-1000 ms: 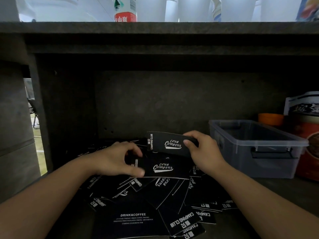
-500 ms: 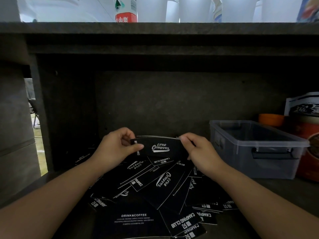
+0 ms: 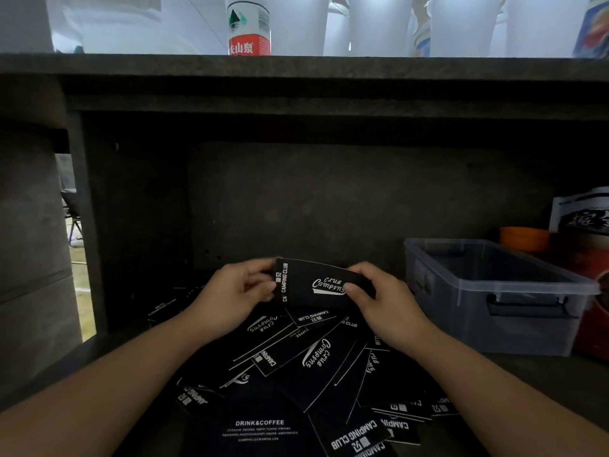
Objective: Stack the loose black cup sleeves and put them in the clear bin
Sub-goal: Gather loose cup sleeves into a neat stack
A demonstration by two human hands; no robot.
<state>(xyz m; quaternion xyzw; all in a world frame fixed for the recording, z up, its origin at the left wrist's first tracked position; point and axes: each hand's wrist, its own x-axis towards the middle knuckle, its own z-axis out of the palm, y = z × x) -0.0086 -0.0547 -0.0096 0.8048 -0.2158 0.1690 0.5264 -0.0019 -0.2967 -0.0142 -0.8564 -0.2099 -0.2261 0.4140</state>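
Many black cup sleeves (image 3: 316, 367) lie loose and overlapping in a spread heap on the dark shelf (image 3: 527, 374), nearest the viewer, their white lettering facing every which way; I cannot count them, but they plainly make up the bulk of the job and none of these is squared up with its neighbours. Just beyond and above that heap, both hands hold a small held stack (image 3: 313, 285) of sleeves flat, logo up: the left hand (image 3: 230, 298) pinches its left end between thumb and curled fingers, and the right hand (image 3: 385, 305) grips the right end, thumb laid across the printed face. How many sleeves are in that held stack cannot be told, since only the top one shows. To the right and a little farther back stands the clear bin (image 3: 534, 285), lid off, well apart from the hands; through its walls it looks to hold no sleeves, though its far inside is dim. My judgement is that the work is at an early stage: gathering has begun, nothing has yet gone into the bin, and nearly the whole heap has to be collected, aligned and carried across. Farthest back, on the counter above, a water bottle (image 3: 248, 26) stands among pale cups.
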